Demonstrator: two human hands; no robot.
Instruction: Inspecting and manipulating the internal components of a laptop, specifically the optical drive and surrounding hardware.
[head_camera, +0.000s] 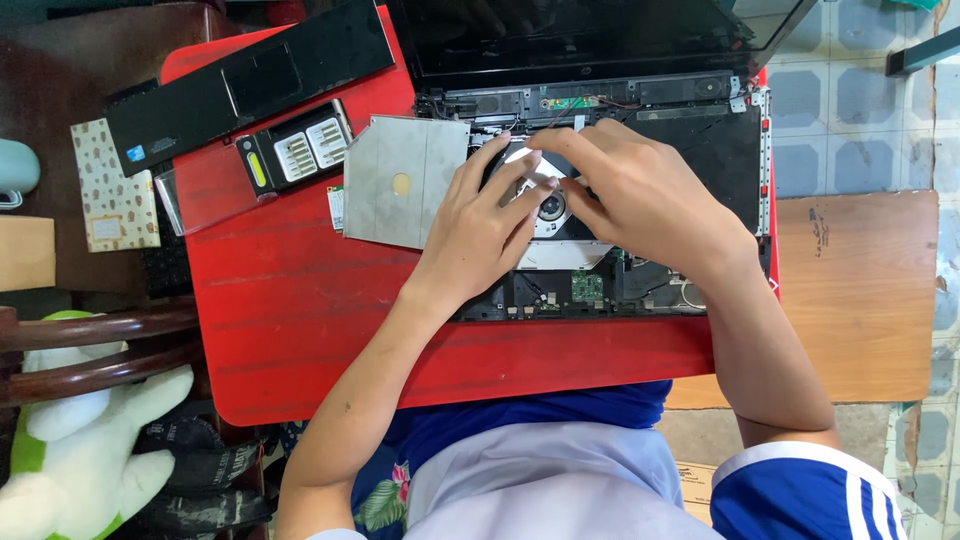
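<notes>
Both hands on fan | laptop chassis long axis left-right

The table is bright red. On it, the opened laptop is black with a small green circuit board. Left of the laptop lie a silver-grey drive and a black palm-rest panel. Beside the table, a cream spotted box.

Single head-worn camera, looking straight down from close above; red table fills centre, opened laptop at top, tiled floor at right edge.
</notes>
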